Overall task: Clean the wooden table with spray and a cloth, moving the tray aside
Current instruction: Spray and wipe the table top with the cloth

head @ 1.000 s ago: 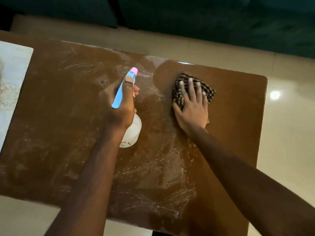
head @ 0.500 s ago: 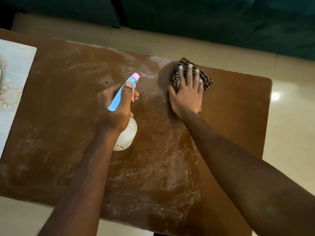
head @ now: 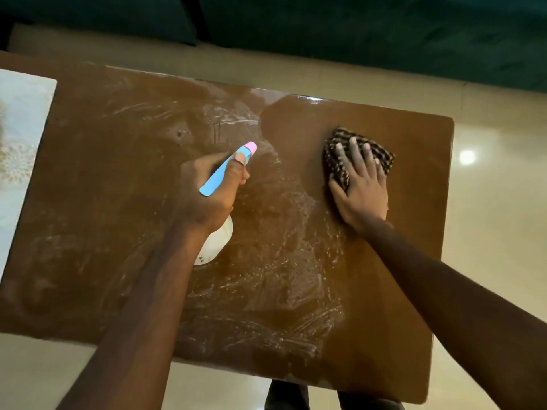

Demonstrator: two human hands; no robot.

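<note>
Left grip: my left hand still wraps the spray bottle.
Right grip: my right hand lies flat, pressing the cloth.
Change: cloth now back from the table's far edge.

Brown wooden desk, streaked on the left, glossy on the right.
The desk stands on a pale shiny floor. Whitish smears cover its left and middle. A dark checked cloth lies bunched on the glossy part toward the far right corner, and a pale patterned tray sits at the left end.
</note>
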